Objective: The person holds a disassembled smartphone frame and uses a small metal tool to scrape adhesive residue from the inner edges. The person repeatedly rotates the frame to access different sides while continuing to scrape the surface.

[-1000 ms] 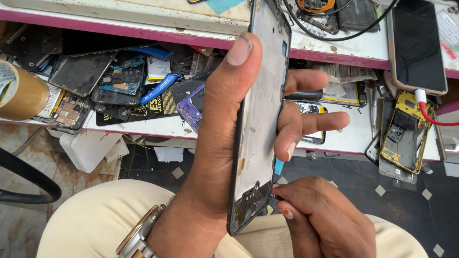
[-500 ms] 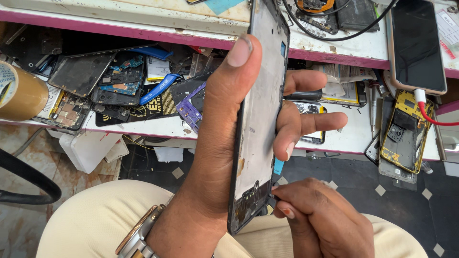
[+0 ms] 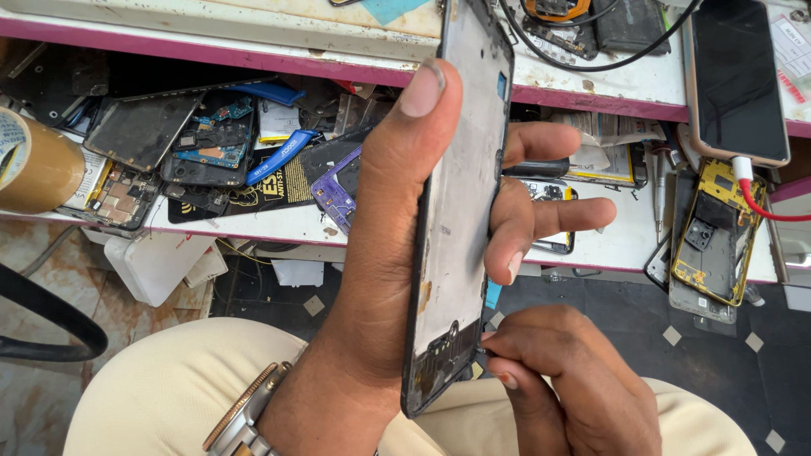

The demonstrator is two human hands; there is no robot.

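My left hand (image 3: 397, 253) grips a bare phone frame (image 3: 460, 219) upright on its edge, thumb along the near side and fingers curled behind it. The frame is black-rimmed with a pale grey inner plate and a dark lower section. My right hand (image 3: 566, 380) sits at the frame's lower right corner, fingertips pinched together against its edge. Whatever small thing the fingertips pinch is hidden. A wristwatch (image 3: 245, 418) shows on my left wrist.
A low shelf (image 3: 253, 224) holds several opened phones, circuit boards and a purple part (image 3: 334, 194). A brown tape roll (image 3: 34, 160) lies at left. An upper bench carries a black phone (image 3: 735, 80) on a red cable. A yellow-backed opened phone (image 3: 714, 236) lies at right.
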